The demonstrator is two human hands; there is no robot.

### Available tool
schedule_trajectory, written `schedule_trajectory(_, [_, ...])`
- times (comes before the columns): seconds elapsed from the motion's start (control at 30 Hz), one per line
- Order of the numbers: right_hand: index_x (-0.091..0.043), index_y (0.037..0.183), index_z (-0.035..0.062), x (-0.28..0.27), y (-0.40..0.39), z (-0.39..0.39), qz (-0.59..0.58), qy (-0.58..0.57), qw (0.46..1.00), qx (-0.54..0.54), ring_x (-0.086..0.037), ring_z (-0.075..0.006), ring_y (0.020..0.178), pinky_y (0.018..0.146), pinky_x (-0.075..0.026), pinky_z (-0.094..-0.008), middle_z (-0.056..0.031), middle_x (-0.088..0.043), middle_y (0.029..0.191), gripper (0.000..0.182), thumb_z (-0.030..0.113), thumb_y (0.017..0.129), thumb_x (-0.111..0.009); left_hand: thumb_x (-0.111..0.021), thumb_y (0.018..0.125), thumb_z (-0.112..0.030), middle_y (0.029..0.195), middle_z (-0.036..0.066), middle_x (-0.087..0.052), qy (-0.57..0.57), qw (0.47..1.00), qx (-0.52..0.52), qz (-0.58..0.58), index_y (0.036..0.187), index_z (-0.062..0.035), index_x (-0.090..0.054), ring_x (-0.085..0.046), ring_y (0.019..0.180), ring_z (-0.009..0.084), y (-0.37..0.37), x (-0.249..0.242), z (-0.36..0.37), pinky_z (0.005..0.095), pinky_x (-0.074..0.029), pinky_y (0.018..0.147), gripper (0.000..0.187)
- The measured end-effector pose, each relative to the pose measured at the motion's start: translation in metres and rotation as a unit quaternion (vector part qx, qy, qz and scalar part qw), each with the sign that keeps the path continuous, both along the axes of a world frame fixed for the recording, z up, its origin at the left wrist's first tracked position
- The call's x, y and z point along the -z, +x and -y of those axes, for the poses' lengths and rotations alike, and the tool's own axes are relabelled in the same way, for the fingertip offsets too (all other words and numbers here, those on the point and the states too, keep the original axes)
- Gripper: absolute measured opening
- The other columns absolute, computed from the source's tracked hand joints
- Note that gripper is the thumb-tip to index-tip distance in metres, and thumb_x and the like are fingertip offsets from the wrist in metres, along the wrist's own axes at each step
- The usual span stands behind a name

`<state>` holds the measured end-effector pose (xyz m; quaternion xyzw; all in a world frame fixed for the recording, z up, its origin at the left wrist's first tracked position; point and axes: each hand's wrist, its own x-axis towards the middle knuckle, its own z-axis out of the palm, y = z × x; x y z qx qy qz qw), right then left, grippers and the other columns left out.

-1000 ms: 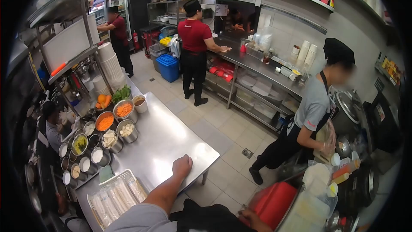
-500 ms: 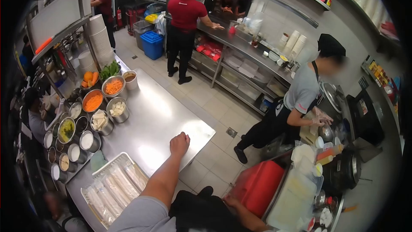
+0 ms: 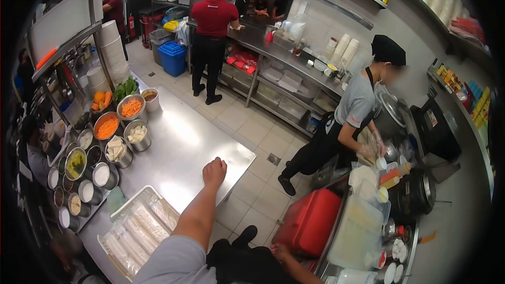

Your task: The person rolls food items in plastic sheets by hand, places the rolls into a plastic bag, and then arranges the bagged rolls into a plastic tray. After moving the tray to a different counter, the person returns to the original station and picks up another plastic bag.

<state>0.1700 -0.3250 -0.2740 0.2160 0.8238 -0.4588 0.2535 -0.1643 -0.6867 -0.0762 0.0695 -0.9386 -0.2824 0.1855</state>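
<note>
My left hand [image 3: 214, 172] is closed in a fist and rests on the steel table [image 3: 179, 152] near its right corner, holding nothing. To its left, a white plastic basket [image 3: 148, 195] holds long clear-wrapped packs [image 3: 138, 226]. My right hand [image 3: 281, 252] hangs low beside my black apron [image 3: 242, 263], close to a red box [image 3: 307, 223]; its fingers are in shade and I cannot tell their pose.
Steel pots with shredded carrot [image 3: 107, 126] and pale chunks [image 3: 138, 134] crowd the table's left side, near stacked white tubs [image 3: 113, 44]. A gloved co-worker in grey [image 3: 353, 100] handles a white cup [image 3: 381, 163] at the right counter. Another in red [image 3: 214, 17] faces the back counter.
The view has shifted, so most things sit further left. My left fist stays on the table. The grey-clad co-worker's gloved hands have moved to a white cup; the red-shirted one's arm has drawn in.
</note>
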Motion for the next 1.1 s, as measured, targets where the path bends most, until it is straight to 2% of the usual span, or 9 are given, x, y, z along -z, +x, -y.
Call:
schedule_trajectory(0.1, [-0.069,0.095,0.0035,0.008,0.003,-0.006,-0.046,0.011,0.999,-0.012,-0.065,-0.0144,0.076,0.068,-0.052,-0.0302,-0.0045,-0.068,0.078,0.015,0.006,0.081,-0.063,-0.06,0.091,-0.025,0.07,0.015,-0.067,0.0,1.0,0.001,-0.024,0.078,-0.0068,-0.06,-0.067,0.068,0.0354,0.001,0.001,0.001,0.0477,-0.053,0.066,0.023])
schedule_trajectory(0.23, [-0.068,0.096,0.0039,-0.057,-0.003,0.011,0.009,0.064,0.998,-0.006,-0.067,-0.0137,0.078,0.071,-0.053,-0.0302,-0.0068,-0.071,0.082,0.015,0.009,0.083,-0.066,-0.06,0.091,-0.026,0.071,0.016,-0.068,0.01,1.0,-0.001,-0.008,0.078,-0.0067,-0.061,-0.067,0.068,0.0362,0.0,0.002,0.001,0.0481,-0.053,0.066,0.023])
schedule_trajectory(0.33, [-0.071,0.094,0.0072,-0.064,-0.007,0.012,-0.013,0.102,0.994,-0.046,-0.069,-0.0205,0.077,0.072,-0.055,-0.035,-0.0107,-0.071,0.079,0.016,0.019,0.084,-0.068,-0.06,0.09,-0.026,0.072,0.016,-0.068,0.005,1.0,-0.004,-0.005,0.079,-0.0066,-0.062,-0.067,0.07,0.0369,0.0,0.003,0.004,0.0489,-0.053,0.067,0.022])
schedule_trajectory(0.4, [-0.073,0.091,0.006,-0.044,-0.008,0.004,-0.151,0.303,0.849,-0.406,-0.071,-0.031,0.078,0.075,-0.055,-0.0416,-0.0181,-0.07,0.076,0.03,0.034,0.086,-0.067,-0.059,0.091,-0.028,0.075,0.018,-0.068,0.009,1.0,-0.003,0.004,0.082,-0.0064,-0.063,-0.067,0.073,0.0384,0.001,-0.002,0.001,0.051,-0.053,0.07,0.024])
schedule_trajectory(0.43, [-0.073,0.091,0.006,-0.046,0.0,0.005,-0.145,0.305,0.862,-0.377,-0.071,-0.031,0.078,0.075,-0.055,-0.0416,-0.0181,-0.07,0.076,0.03,0.034,0.086,-0.067,-0.057,0.093,-0.03,0.077,0.019,-0.069,0.026,0.999,0.002,0.02,0.083,-0.0061,-0.063,-0.067,0.075,0.0398,-0.002,0.003,0.0,0.0521,-0.052,0.072,0.026])
schedule_trajectory(0.5, [-0.073,0.089,0.0032,-0.099,-0.009,0.021,0.061,0.181,0.967,-0.17,-0.069,-0.0385,0.086,0.08,-0.054,-0.0459,-0.0235,-0.069,0.081,0.045,0.047,0.086,-0.063,-0.056,0.093,-0.03,0.078,0.02,-0.068,0.007,0.999,0.007,0.03,0.084,-0.0055,-0.063,-0.067,0.076,0.0414,-0.003,0.003,-0.002,0.0534,-0.051,0.072,0.027])
schedule_trajectory(0.53, [-0.073,0.089,0.0032,-0.095,-0.005,0.02,0.062,0.174,0.973,-0.141,-0.069,-0.0385,0.086,0.08,-0.054,-0.0459,-0.0235,-0.069,0.081,0.045,0.047,0.086,-0.063,-0.057,0.093,-0.03,0.078,0.02,-0.068,0.001,0.999,0.009,0.031,0.084,-0.0054,-0.063,-0.067,0.076,0.0416,-0.004,0.005,-0.003,0.0534,-0.051,0.072,0.027])
schedule_trajectory(0.7, [-0.073,0.086,-0.0001,-0.089,-0.007,0.02,-0.023,0.161,0.978,-0.133,-0.068,-0.0397,0.092,0.083,-0.053,-0.0457,-0.0242,-0.07,0.093,0.045,0.044,0.082,-0.066,-0.057,0.093,-0.028,0.077,0.019,-0.068,-0.024,0.999,0.016,0.034,0.081,-0.0052,-0.061,-0.066,0.074,0.0411,-0.002,0.001,-0.006,0.0526,-0.05,0.071,0.026])
schedule_trajectory(1.1, [-0.073,0.088,0.0015,-0.089,0.004,0.025,0.031,0.098,0.993,-0.051,-0.069,-0.037,0.095,0.086,-0.053,-0.045,-0.0227,-0.071,0.098,0.042,0.043,0.083,-0.065,-0.058,0.094,-0.029,0.074,0.016,-0.067,-0.027,0.999,0.014,0.025,0.079,-0.0059,-0.059,-0.065,0.072,0.0399,0.0,-0.001,-0.009,0.0514,-0.049,0.069,0.027])
